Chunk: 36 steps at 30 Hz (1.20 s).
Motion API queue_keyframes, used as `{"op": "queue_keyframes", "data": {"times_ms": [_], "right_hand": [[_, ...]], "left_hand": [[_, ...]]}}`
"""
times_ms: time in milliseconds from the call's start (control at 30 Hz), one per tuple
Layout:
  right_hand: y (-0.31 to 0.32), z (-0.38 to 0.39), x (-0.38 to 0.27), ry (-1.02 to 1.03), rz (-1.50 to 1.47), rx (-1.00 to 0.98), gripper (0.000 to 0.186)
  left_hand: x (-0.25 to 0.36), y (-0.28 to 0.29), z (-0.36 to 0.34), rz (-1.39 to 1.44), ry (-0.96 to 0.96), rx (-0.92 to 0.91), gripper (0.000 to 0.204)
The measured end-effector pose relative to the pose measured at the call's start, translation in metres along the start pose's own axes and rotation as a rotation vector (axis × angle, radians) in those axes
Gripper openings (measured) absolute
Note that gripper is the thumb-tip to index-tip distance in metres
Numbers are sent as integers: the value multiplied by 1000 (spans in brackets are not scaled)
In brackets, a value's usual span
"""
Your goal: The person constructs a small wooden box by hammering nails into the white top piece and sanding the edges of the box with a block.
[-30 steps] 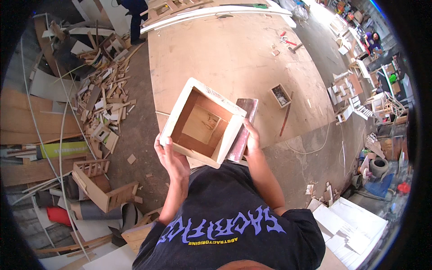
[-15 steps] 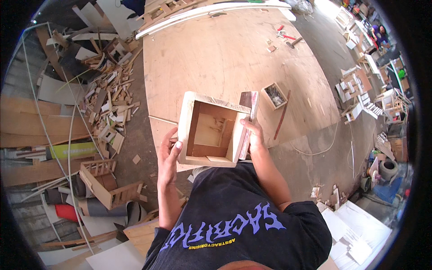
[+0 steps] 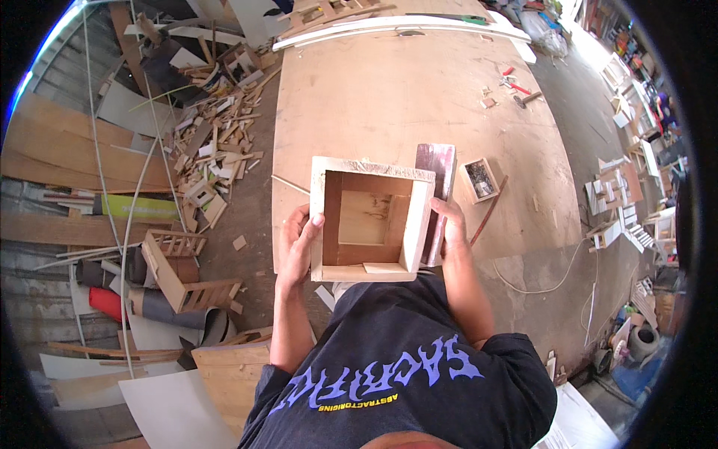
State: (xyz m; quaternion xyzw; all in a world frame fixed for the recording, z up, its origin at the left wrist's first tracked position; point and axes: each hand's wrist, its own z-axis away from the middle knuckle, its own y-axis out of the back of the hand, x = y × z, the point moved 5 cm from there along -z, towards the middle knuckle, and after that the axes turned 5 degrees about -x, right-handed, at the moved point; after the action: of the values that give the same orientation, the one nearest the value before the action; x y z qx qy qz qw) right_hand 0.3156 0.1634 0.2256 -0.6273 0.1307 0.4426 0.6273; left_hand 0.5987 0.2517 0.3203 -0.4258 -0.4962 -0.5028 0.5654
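My left hand (image 3: 299,243) is closed on the left wall of an open wooden box (image 3: 374,166), thumb on its front edge. The box is held above my lap, its opening facing me, with brown inner walls and a pale panel at the back. My right hand (image 3: 451,228) grips a long, flat reddish-brown block (image 3: 438,161) with a worn surface, like a sanding block. That block stands upright along the box's right wall. My right thumb rests at the box's edge, and the other right fingers are partly hidden behind the block.
A large plywood sheet (image 3: 359,97) spreads ahead. On it lie a small wooden box (image 3: 488,199) of dark bits, a thin brown strip (image 3: 491,209), a hammer (image 3: 528,99) and a red-handled tool (image 3: 517,87). Wood offcuts (image 3: 217,142) pile up at left; a cable (image 3: 535,291) runs on the right.
The wooden box has turned to face me more squarely. The reddish-brown block has rotated, showing more of its broad face. The whole scene has shifted right as my head moved.
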Motion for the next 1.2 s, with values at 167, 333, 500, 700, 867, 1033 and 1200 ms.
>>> {"op": "queue_keyframes", "data": {"times_ms": [167,333,500,700,867,1033,1200], "right_hand": [[5,0,-4,-12,4,-154,69],[12,3,-1,-32,-7,-193,70],[24,-1,12,-49,113,-41,64],[15,-3,-2,-111,177,24,58],[13,-4,7,-276,112,137,51],[7,-1,14,-328,39,110,52],[11,1,33,-371,-96,136,51]], "left_hand": [[-5,-11,15,240,146,94,58],[-4,-29,15,325,87,48,65],[-7,-40,9,333,16,9,73],[-21,-37,9,431,44,15,68],[-23,-35,7,448,128,151,61],[-8,-38,9,514,139,117,69],[-18,-35,1,505,136,62,69]]}}
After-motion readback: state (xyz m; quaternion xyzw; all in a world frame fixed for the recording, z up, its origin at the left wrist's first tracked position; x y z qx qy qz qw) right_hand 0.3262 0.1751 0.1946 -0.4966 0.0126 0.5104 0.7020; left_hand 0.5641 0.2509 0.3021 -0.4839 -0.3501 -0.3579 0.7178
